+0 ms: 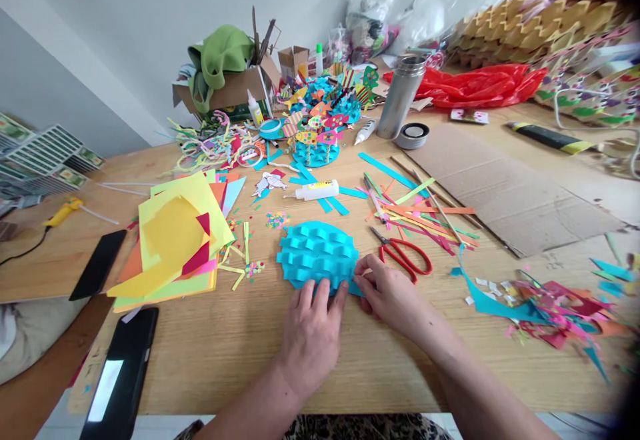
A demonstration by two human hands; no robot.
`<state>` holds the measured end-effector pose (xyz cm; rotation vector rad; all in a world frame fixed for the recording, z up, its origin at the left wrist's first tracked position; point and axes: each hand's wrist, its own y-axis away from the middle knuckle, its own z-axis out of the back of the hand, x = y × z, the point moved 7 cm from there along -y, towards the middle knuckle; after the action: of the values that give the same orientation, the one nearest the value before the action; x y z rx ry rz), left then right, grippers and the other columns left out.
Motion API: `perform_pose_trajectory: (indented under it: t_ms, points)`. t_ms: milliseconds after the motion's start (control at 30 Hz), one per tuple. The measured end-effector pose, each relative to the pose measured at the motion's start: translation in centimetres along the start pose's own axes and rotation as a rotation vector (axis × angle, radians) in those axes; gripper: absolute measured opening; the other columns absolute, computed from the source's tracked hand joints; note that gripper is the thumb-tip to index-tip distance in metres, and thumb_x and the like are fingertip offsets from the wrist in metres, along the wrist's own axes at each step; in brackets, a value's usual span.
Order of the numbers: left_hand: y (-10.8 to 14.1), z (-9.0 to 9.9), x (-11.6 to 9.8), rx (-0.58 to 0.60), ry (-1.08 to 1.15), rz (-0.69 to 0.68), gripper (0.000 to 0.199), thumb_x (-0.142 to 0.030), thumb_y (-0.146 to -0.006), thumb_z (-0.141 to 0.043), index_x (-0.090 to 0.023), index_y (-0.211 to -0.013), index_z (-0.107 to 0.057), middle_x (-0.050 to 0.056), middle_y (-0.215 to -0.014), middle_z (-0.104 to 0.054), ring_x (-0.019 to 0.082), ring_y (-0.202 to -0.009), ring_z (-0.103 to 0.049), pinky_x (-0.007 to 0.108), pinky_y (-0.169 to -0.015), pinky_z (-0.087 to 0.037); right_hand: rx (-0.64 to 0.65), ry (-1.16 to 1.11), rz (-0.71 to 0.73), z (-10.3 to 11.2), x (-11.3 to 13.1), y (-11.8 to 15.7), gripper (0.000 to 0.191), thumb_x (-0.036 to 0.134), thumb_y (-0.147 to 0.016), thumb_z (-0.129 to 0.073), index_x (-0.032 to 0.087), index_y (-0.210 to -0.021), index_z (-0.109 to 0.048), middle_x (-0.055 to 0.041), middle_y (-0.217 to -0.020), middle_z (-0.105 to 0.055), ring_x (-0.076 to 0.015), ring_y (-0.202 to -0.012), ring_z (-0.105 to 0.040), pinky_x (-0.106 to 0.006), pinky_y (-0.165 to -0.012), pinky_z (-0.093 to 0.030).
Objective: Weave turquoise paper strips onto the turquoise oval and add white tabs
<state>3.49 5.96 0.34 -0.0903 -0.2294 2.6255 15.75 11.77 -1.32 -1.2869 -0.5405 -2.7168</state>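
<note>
A blue paper oval (318, 251) with rows of raised, looped strips lies on the table in front of me. My left hand (313, 327) rests at its front edge, fingers stretched out and pressing on the paper. At the oval's right edge, my right hand (393, 293) pinches a blue paper strip (354, 289), much of it hidden by the fingers. Red-handled scissors (406, 257) lie just beyond my right hand. A white glue bottle (317, 191) lies on its side behind the oval.
Coloured paper sheets (175, 227) are stacked at left beside a phone (120, 373). Paper strips (425, 217), cardboard (500, 187) and scraps (555, 310) lie to the right. Behind stand a metal flask (401, 97) and a decorated fish piece (315, 150). A person's arm (50, 380) shows at left.
</note>
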Motion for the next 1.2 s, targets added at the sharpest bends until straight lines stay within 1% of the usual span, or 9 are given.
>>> perform_pose_trajectory:
  t_ms: [267, 367, 500, 667, 800, 900, 1033, 1100, 1200]
  points:
    - [-0.2, 0.0, 0.1, -0.002, -0.005, 0.004, 0.051, -0.013, -0.086, -0.054, -0.025, -0.135, -0.051, 0.009, -0.113, -0.056, 0.026, -0.099, -0.051, 0.042, -0.082, -0.053, 0.004, 0.061, 0.002, 0.1, 0.2, 0.0, 0.009, 0.026, -0.088, -0.041, 0.023, -0.081, -0.046, -0.0006, -0.057, -0.064, -0.016, -0.049, -0.058, -0.026, -0.052, -0.038]
    - [-0.1, 0.0, 0.1, -0.003, 0.006, 0.008, 0.052, -0.013, -0.086, -0.054, -0.024, -0.136, -0.05, 0.009, -0.113, -0.056, 0.026, -0.098, -0.051, 0.042, -0.082, -0.053, 0.001, 0.125, 0.027, 0.1, 0.5, 0.2, 0.014, 0.029, -0.089, -0.041, 0.022, -0.079, -0.049, -0.0036, -0.064, -0.066, -0.018, -0.056, -0.061, -0.027, -0.054, -0.039]
    - [0.0, 0.1, 0.1, -0.004, 0.005, 0.007, 0.052, -0.013, -0.086, -0.054, -0.024, -0.136, -0.05, 0.009, -0.113, -0.057, 0.026, -0.098, -0.051, 0.042, -0.081, -0.053, -0.039, 0.222, 0.056, 0.5, 0.4, 0.8, 0.015, 0.031, -0.089, -0.043, 0.022, -0.083, -0.052, -0.0065, -0.077, -0.069, -0.0214, -0.067, -0.064, -0.03, -0.059, -0.04]
    - [0.1, 0.2, 0.0, -0.022, -0.002, -0.005, 0.054, -0.011, -0.085, -0.055, -0.025, -0.137, -0.049, 0.01, -0.114, -0.057, 0.026, -0.101, -0.051, 0.042, -0.083, -0.052, -0.053, 0.184, 0.156, 0.4, 0.2, 1.5, 0.013, 0.026, -0.089, -0.042, 0.021, -0.084, -0.053, -0.0069, -0.084, -0.067, -0.0205, -0.074, -0.063, -0.031, -0.065, -0.045]
    - [0.2, 0.3, 0.0, -0.033, -0.006, -0.01, 0.056, -0.011, -0.085, -0.054, -0.025, -0.139, -0.046, 0.01, -0.116, -0.058, 0.026, -0.101, -0.053, 0.042, -0.084, -0.052, -0.066, 0.176, 0.17, 0.4, 0.1, 1.5, 0.012, 0.025, -0.089, -0.043, 0.021, -0.083, -0.054, -0.0059, -0.082, -0.067, -0.0201, -0.072, -0.063, -0.031, -0.063, -0.045]
    - [0.4, 0.4, 0.0, -0.061, 0.018, -0.009, 0.057, -0.008, -0.084, -0.05, -0.019, -0.139, -0.045, 0.01, -0.118, -0.06, 0.026, -0.103, -0.053, 0.043, -0.088, -0.05, -0.071, 0.183, 0.165, 0.4, 0.2, 1.5, 0.013, 0.025, -0.089, -0.043, 0.022, -0.082, -0.054, -0.0055, -0.081, -0.067, -0.02, -0.072, -0.063, -0.03, -0.063, -0.045]
    - [0.8, 0.8, 0.4, -0.138, 0.104, 0.001, 0.051, -0.003, -0.08, -0.046, -0.008, -0.131, -0.049, 0.012, -0.117, -0.063, 0.027, -0.105, -0.052, 0.042, -0.093, -0.049, -0.098, 0.202, 0.203, 0.6, 0.9, 1.8, 0.015, 0.026, -0.092, -0.042, 0.021, -0.088, -0.056, -0.006, -0.087, -0.066, -0.02, -0.076, -0.065, -0.031, -0.067, -0.048]
    - [0.8, 0.9, 0.5, -0.165, 0.135, 0.006, 0.05, 0.0, -0.078, -0.046, -0.006, -0.127, -0.051, 0.012, -0.114, -0.065, 0.027, -0.103, -0.052, 0.042, -0.092, -0.049, -0.108, 0.231, 0.26, 0.6, 1.3, 2.2, 0.018, 0.028, -0.094, -0.042, 0.02, -0.097, -0.058, -0.0077, -0.094, -0.065, -0.02, -0.079, -0.065, -0.032, -0.071, -0.049]
    - [0.6, 1.0, 0.6, -0.176, 0.151, 0.008, 0.049, 0.001, -0.077, -0.045, -0.006, -0.125, -0.052, 0.011, -0.114, -0.066, 0.026, -0.102, -0.052, 0.041, -0.09, -0.05, -0.103, 0.306, 0.381, 0.3, 1.9, 3.0, 0.024, 0.029, -0.096, -0.041, 0.02, -0.108, -0.06, -0.0097, -0.1, -0.061, -0.0204, -0.084, -0.064, -0.033, -0.074, -0.051]
